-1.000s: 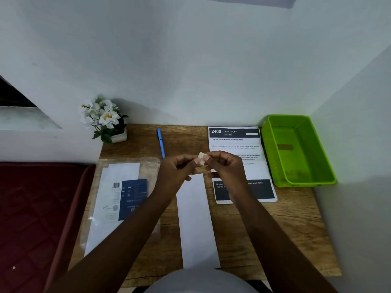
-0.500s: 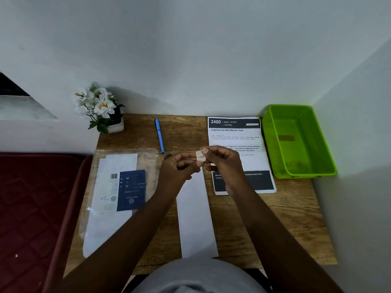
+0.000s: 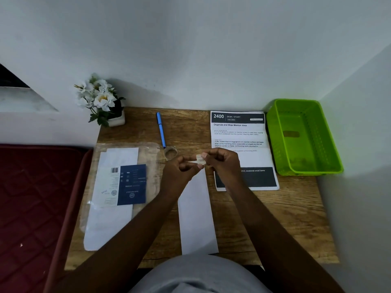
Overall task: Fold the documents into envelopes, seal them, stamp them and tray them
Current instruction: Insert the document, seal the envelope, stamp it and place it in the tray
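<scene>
A small pale stamp (image 3: 200,159) is held above the desk between my two hands. My left hand (image 3: 182,170) pinches its lower left edge and my right hand (image 3: 222,163) pinches its right side. Below them a long white envelope (image 3: 196,214) lies lengthwise on the wooden desk (image 3: 275,218). A printed document (image 3: 239,134) lies flat to the right, partly hidden by my right hand. The green plastic tray (image 3: 275,144) stands at the desk's right end with nothing visible in it.
A clear plastic pack of envelopes with a blue label (image 3: 120,187) lies on the left. A blue pen (image 3: 160,129) and a small roll of clear tape (image 3: 170,152) sit behind my hands. A flower pot (image 3: 101,102) stands in the back left corner. A red mattress (image 3: 31,197) borders the desk's left.
The view has tipped slightly so the desk sits lower in frame. My fingers have shifted on the stamp, which now shows a peeled strip toward my left hand.
</scene>
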